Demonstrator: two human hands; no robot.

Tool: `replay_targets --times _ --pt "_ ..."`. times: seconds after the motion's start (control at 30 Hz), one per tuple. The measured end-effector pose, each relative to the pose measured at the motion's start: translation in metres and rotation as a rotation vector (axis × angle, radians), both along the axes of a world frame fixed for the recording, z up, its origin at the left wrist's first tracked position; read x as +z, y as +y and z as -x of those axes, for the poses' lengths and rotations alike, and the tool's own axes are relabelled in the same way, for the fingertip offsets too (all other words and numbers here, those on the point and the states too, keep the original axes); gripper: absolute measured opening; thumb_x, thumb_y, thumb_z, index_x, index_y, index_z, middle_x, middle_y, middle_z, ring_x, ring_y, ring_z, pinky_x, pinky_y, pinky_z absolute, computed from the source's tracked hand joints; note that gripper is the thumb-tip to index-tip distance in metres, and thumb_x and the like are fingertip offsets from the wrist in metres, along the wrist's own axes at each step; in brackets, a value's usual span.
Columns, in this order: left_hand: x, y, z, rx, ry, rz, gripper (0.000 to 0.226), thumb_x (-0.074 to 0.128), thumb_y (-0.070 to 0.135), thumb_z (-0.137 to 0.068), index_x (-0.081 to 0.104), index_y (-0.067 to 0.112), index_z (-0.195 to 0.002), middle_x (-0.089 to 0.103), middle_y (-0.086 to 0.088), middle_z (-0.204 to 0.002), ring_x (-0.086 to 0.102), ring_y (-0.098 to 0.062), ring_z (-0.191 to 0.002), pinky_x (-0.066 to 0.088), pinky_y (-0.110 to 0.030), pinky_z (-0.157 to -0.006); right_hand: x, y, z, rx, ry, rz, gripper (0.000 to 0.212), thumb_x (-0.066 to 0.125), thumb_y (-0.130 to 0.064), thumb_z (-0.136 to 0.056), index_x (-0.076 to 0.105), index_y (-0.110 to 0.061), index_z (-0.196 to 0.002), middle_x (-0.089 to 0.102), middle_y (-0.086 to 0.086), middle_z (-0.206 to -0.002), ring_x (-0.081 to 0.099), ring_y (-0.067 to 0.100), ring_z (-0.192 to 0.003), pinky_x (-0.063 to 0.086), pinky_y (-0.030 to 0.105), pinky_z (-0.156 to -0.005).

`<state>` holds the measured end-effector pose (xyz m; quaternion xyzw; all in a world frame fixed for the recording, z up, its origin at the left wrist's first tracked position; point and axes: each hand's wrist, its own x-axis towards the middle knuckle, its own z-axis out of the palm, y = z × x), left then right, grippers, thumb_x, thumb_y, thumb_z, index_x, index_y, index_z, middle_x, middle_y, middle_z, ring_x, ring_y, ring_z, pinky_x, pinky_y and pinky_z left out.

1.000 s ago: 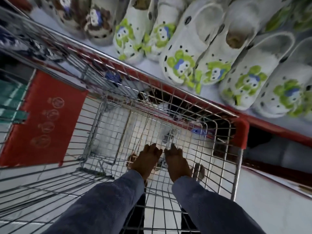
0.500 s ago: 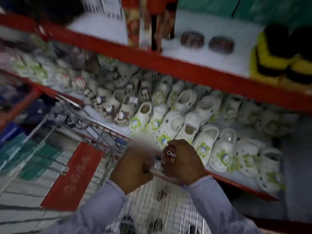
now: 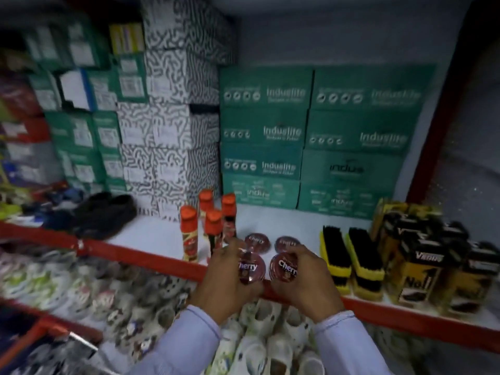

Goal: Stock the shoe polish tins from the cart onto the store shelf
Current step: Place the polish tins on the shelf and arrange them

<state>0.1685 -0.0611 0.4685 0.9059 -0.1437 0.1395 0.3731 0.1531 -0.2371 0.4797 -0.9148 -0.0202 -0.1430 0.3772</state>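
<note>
a: what do the hands hold?
b: the left hand (image 3: 226, 280) is closed around one cherry tin (image 3: 251, 267), the right hand (image 3: 301, 277) around another tin (image 3: 284, 267), both at the red front edge of the shelf (image 3: 151, 257).
a: and more tins?
b: two tins on the shelf (image 3: 272, 242) just behind, between the orange-capped bottles (image 3: 209, 226) and the brushes (image 3: 349, 255).

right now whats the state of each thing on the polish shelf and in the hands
left hand: gripping a tin
right hand: gripping a tin
left tin: held, lid on, at shelf edge
right tin: held, lid on, at shelf edge
two back tins: flat on shelf, closed
bottles: upright, capped
brushes: lying side by side
</note>
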Motion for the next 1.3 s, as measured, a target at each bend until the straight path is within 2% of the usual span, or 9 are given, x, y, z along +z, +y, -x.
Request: replay_targets --times 0.07,0.17,0.3,0.4,0.47,0.57,0.67,0.93,1.3 --pt "0.003 -0.010 -0.026 0.027 0.009 0.034 0.064 0.084 0.023 -0.057 0.042 0.028 -0.105 0.065 0.006 -0.092 0.062 -0.003 -0.076 0.043 -0.005 -0.057 0.002 -0.003 -0.019 -0.026 0.025 0.018 0.061 0.083 -0.040 -0.050 0.064 -0.022 -0.105 0.054 -0.003 -0.093 0.060 0.018 -0.091 0.049 0.028 -0.085" --pt "0.002 -0.021 -0.053 0.087 0.040 0.000 0.063 0.085 0.023 -0.062 0.038 0.022 -0.104 0.060 0.002 -0.093 0.060 -0.014 -0.081 0.037 -0.019 -0.060 -0.009 -0.008 -0.047 -0.069 0.096 0.105 0.037 0.067 -0.037 -0.056 0.061 -0.027 -0.091 0.060 -0.001 -0.091 0.063 0.025 -0.095 0.054 0.030 -0.080" --pt "-0.013 -0.029 -0.076 0.071 0.154 -0.054 0.066 0.082 0.029 -0.069 0.037 0.013 -0.113 0.067 -0.007 -0.105 0.068 -0.027 -0.097 0.053 -0.030 -0.078 -0.024 -0.012 -0.072 -0.065 0.199 0.099 0.049 0.063 -0.039 -0.069 0.061 -0.027 -0.117 0.065 0.005 -0.121 0.063 0.026 -0.111 0.052 0.032 -0.096" --pt "-0.017 -0.029 -0.082 0.047 0.182 -0.166 0.077 0.078 0.034 -0.071 0.036 0.004 -0.128 0.066 -0.014 -0.112 0.065 -0.032 -0.106 0.053 -0.035 -0.084 -0.028 -0.015 -0.075 -0.042 0.234 0.113 0.059 0.067 -0.037 -0.074 0.054 -0.027 -0.131 0.058 0.007 -0.135 0.058 0.027 -0.121 0.047 0.031 -0.103" --pt "-0.015 -0.028 -0.087 0.029 0.170 -0.207 0.071 0.078 0.036 -0.069 0.045 0.008 -0.126 0.067 -0.013 -0.115 0.064 -0.031 -0.109 0.055 -0.036 -0.088 -0.027 -0.018 -0.079 -0.025 0.231 0.142 0.054 0.070 -0.034 -0.070 0.061 -0.024 -0.122 0.063 0.009 -0.127 0.062 0.028 -0.114 0.051 0.032 -0.097" --pt "-0.008 -0.031 -0.101 0.030 0.087 -0.210 0.039 0.074 0.034 -0.074 0.063 0.013 -0.105 0.073 -0.010 -0.106 0.068 -0.029 -0.101 0.056 -0.035 -0.085 -0.018 -0.023 -0.096 -0.051 0.109 0.142 0.034 0.071 -0.028 -0.065 0.071 -0.014 -0.096 0.075 0.009 -0.101 0.069 0.028 -0.096 0.058 0.038 -0.082" --pt "-0.002 -0.038 -0.117 0.042 0.037 -0.250 0.022 0.066 0.029 -0.082 0.071 0.010 -0.092 0.075 -0.014 -0.098 0.069 -0.034 -0.097 0.056 -0.038 -0.081 -0.012 -0.022 -0.114 -0.087 0.062 0.054 0.022 0.063 -0.020 -0.076 0.075 -0.010 -0.093 0.075 0.012 -0.102 0.068 0.032 -0.099 0.057 0.042 -0.086" --pt "-0.009 -0.044 -0.143 0.040 0.063 -0.280 0.020 0.068 0.030 -0.087 0.078 0.022 -0.102 0.073 -0.013 -0.105 0.066 -0.032 -0.104 0.053 -0.034 -0.084 -0.021 -0.024 -0.140 -0.049 0.130 0.125 0.017 0.067 -0.013 -0.071 0.080 -0.021 -0.079 0.078 0.011 -0.086 0.071 0.031 -0.087 0.058 0.032 -0.075" --pt "-0.004 -0.042 -0.132 -0.010 0.028 -0.194 0.017 0.070 0.024 -0.086 0.080 0.024 -0.099 0.077 -0.012 -0.101 0.069 -0.028 -0.099 0.050 -0.027 -0.083 -0.019 -0.025 -0.128 -0.023 0.059 0.121 0.016 0.068 -0.014 -0.074 0.079 -0.025 -0.079 0.078 0.006 -0.089 0.071 0.028 -0.087 0.059 0.041 -0.080"
